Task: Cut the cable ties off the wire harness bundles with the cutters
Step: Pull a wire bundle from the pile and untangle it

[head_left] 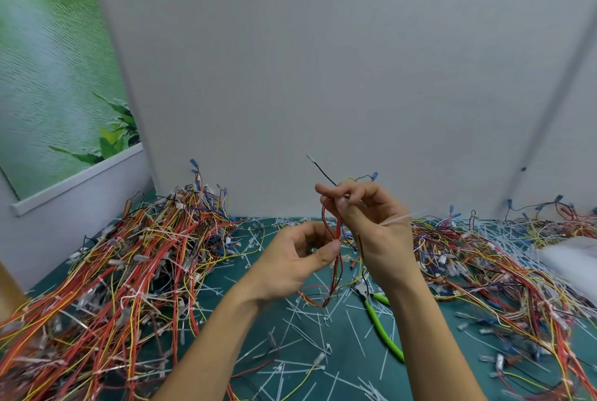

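Observation:
I hold a small wire harness [336,258] of red, yellow and black wires in the air above the green mat. My left hand [297,258] pinches its red wires between thumb and fingers. Higher up, my right hand [365,219] grips the harness's upper end, and a white cable tie [403,216] sticks out to the right from that hand. The cutters [378,320], with lime-green handles, lie on the mat below my right wrist, held by neither hand.
A big heap of tied harnesses [113,271] fills the left side, another heap [500,265] spreads on the right. Several cut white ties [307,336] litter the green mat [349,345]. A grey wall stands close behind; a white bag [571,258] lies at far right.

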